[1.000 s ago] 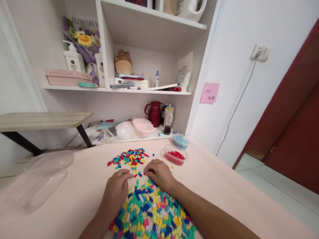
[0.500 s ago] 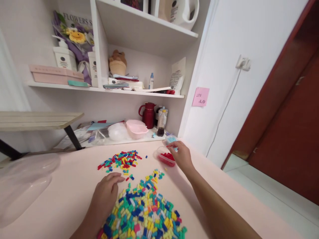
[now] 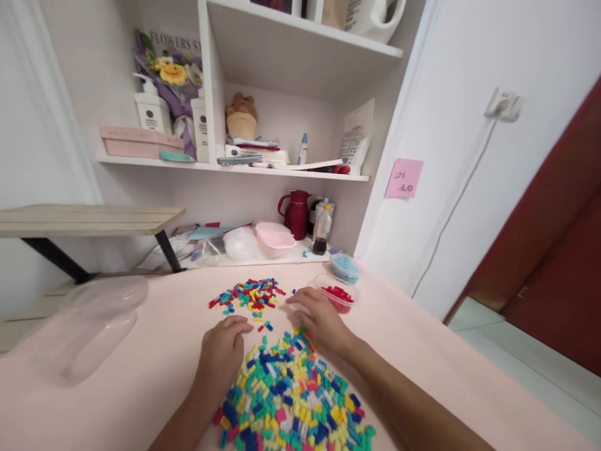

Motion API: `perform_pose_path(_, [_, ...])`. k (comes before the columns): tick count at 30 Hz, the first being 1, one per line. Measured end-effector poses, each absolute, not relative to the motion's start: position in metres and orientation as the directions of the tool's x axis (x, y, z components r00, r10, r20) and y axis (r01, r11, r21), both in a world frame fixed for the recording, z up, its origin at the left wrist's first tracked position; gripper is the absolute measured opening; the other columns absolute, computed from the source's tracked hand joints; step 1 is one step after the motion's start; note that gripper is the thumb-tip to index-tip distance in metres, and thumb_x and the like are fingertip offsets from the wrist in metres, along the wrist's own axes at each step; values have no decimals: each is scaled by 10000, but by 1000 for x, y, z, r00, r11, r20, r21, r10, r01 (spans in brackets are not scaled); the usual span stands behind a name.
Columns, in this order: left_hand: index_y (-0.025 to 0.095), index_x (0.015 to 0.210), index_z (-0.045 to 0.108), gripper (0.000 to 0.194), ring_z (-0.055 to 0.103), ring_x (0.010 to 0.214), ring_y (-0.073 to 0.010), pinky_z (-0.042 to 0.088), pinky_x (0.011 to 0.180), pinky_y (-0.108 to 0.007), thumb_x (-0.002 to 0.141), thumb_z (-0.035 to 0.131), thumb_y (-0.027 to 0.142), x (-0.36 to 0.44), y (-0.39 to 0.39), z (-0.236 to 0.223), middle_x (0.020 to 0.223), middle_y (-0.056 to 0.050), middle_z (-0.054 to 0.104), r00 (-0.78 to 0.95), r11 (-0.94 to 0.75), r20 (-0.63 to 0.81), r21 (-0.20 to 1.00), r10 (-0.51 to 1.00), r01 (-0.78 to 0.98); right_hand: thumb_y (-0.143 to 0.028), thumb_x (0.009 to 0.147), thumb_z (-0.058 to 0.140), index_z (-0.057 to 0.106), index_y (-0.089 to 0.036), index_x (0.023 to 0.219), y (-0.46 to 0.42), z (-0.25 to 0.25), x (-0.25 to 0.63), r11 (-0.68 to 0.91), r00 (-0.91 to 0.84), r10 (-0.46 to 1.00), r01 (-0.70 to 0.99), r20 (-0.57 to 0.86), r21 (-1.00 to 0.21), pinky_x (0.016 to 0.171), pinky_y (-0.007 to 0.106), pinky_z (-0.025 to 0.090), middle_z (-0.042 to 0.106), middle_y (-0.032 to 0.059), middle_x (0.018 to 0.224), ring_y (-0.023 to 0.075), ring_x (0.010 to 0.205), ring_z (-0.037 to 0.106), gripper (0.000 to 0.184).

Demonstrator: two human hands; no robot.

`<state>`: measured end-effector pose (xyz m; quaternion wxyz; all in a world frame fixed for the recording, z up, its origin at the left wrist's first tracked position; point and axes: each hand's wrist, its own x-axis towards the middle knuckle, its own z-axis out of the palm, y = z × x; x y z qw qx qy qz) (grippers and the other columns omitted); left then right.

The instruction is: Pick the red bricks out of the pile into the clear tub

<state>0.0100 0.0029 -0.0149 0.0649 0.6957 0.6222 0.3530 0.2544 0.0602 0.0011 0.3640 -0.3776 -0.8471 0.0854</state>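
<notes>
Small coloured plastic building bricks (image 3: pixel 295 394) lie in a wide heap on the pink tabletop, in green, blue, yellow, red and white. Behind them is a smaller brick pile (image 3: pixel 251 293). My left hand (image 3: pixel 225 344) rests at the left edge of the large heap, fingers loosely extended and nothing seen in them. Over the heap's far end hovers my right hand (image 3: pixel 323 319), its fingers apart and apparently holding nothing. Just beyond it stands a clear tub of red bricks (image 3: pixel 338 300). A second clear tub with light blue pieces (image 3: pixel 345 269) sits behind that one.
Clear plastic lids or trays (image 3: pixel 101 326) lie at the left, near a small slatted stand (image 3: pixel 94 219). Along the back shelf are a pink bowl (image 3: pixel 275 241), a red jug (image 3: pixel 297 216) and a bottle of dark liquid (image 3: pixel 322 232). A wall rises on the right.
My right hand has moved left and nearer from the tub of red bricks to the far end of the heap, its pinch opened. My left hand stays by the heap. The view has shifted.
</notes>
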Motion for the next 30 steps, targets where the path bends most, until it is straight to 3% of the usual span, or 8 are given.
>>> perform_pose_path(4, [254, 865, 786, 465, 659, 1048, -180, 484, 991, -368, 760, 403, 12, 14, -1, -11, 1091, -24, 731, -7, -190, 359, 509, 933, 839, -78, 838, 494, 497, -273, 1385, 48, -10, 236, 793, -642, 605, 535, 471, -290, 982, 426, 421, 506, 111, 1391, 265, 1228, 502, 580])
perform_pose_path(8, [290, 897, 785, 469, 625, 1092, -212, 451, 998, -420, 780, 418, 21, 16, -3, -13, 1125, -29, 713, 31, -198, 344, 464, 939, 863, -11, 808, 439, 392, -278, 1455, 45, -14, 229, 848, -751, 528, 434, 397, -306, 1041, 418, 366, 500, 77, 1433, 234, 1296, 453, 701])
perform_pose_path(13, [280, 920, 782, 459, 613, 1089, -219, 446, 987, -417, 793, 419, 29, 15, -4, -15, 1132, -43, 703, 46, -212, 350, 454, 936, 865, -115, 914, 451, 598, -286, 1269, 43, -6, 227, 786, -690, 603, 429, 401, -444, 965, 399, 407, 700, 40, 1108, 212, 1055, 590, 421])
perform_pose_path(17, [297, 936, 782, 465, 602, 1102, -220, 442, 986, -414, 799, 422, 35, 15, -5, -13, 1145, -41, 699, 61, -218, 342, 442, 938, 870, -210, 960, 461, 665, -265, 1173, 41, -1, 225, 705, -611, 685, 419, 397, -572, 836, 333, 476, 727, 23, 878, 189, 868, 631, 301])
perform_pose_path(25, [427, 1112, 706, 566, 513, 1246, -257, 372, 1023, -505, 797, 443, 37, 23, -10, -11, 1338, -21, 610, 169, -257, 261, 353, 950, 900, -216, 957, 505, 642, -266, 1223, 44, -11, 223, 786, -616, 609, 386, 500, -482, 874, 311, 485, 679, 59, 1062, 180, 962, 623, 304])
perform_pose_path(30, [341, 1084, 737, 567, 572, 1189, -236, 406, 1028, -475, 765, 406, 8, 21, -8, -11, 1287, -48, 645, 160, -284, 299, 435, 941, 855, -222, 951, 538, 650, -307, 1222, 50, -19, 225, 790, -628, 613, 478, 480, -384, 836, 325, 462, 658, 50, 979, 186, 919, 611, 306])
